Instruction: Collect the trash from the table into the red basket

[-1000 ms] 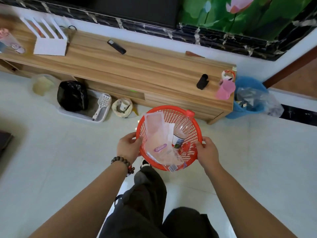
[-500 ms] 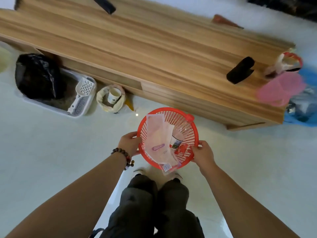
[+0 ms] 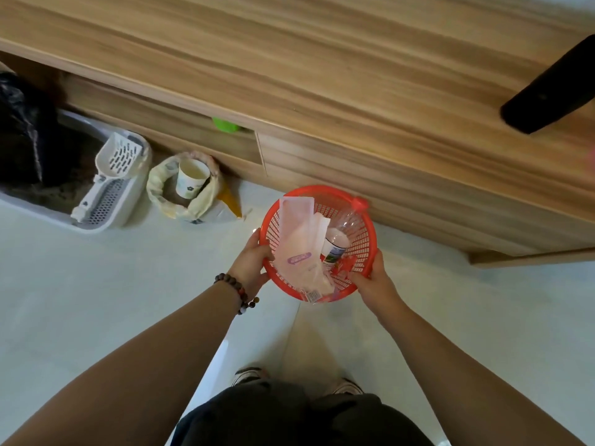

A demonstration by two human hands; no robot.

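Note:
I hold the round red basket [image 3: 365, 249] in front of me over the pale floor, just short of the wooden table [image 3: 322, 75]. My left hand [image 3: 251, 260] grips its left rim and my right hand [image 3: 370, 280] grips its lower right rim. Inside lie a pink plastic wrapper [image 3: 296, 243] and a clear plastic bottle [image 3: 338, 238] with a red cap [image 3: 359, 202]. The wrapper's lower end hangs over the near rim.
A black object [image 3: 547, 94] lies on the table at the right. On the floor at the left stand a white litter tray [image 3: 128, 201] with a scoop [image 3: 109, 178], a black bag [image 3: 22, 130], and a rolled-down bag with a paper cup [image 3: 191, 178]. My shoes [image 3: 248, 376] show below.
The view has closed in on the table and tilted down; the basket stays in both hands, now nearer the table's front edge. The far wall and blue bin have left the view.

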